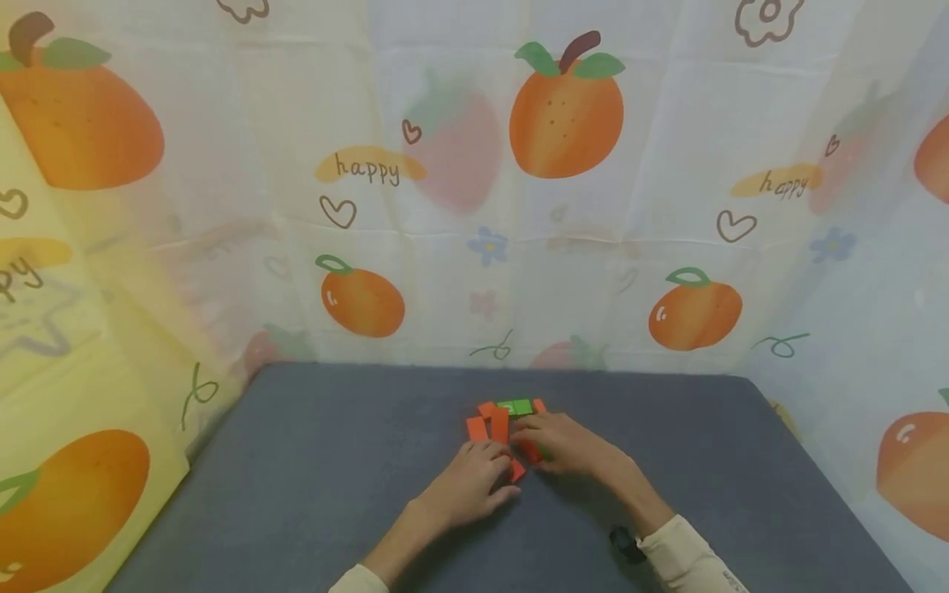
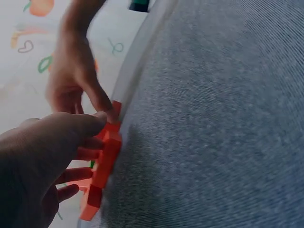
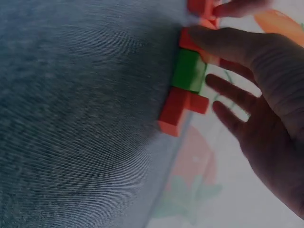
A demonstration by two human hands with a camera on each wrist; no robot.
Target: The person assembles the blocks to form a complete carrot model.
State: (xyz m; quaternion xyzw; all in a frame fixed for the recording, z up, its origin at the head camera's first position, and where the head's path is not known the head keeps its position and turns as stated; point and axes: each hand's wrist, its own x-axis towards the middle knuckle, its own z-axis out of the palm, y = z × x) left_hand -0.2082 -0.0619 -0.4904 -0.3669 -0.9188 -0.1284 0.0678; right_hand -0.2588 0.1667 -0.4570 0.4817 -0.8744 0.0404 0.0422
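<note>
Several orange-red blocks (image 1: 499,425) and green blocks (image 1: 515,408) lie close together on the grey table. At their near left side, my left hand (image 1: 474,482) rests with its fingers spread against the orange-red blocks; in the left wrist view its thumb stands apart from those fingers. My right hand (image 1: 567,443) reaches in from the right and pinches an orange-red block (image 3: 187,40) between thumb and forefinger, its other fingers loose. Beside that block, the right wrist view shows a green block (image 3: 189,71) and another orange-red block (image 3: 172,111). The fingers hide part of the group.
The grey tabletop (image 1: 334,461) spreads around the blocks. A curtain (image 1: 460,272) printed with oranges hangs behind and along the sides. A small dark object (image 1: 627,544) is by the right sleeve.
</note>
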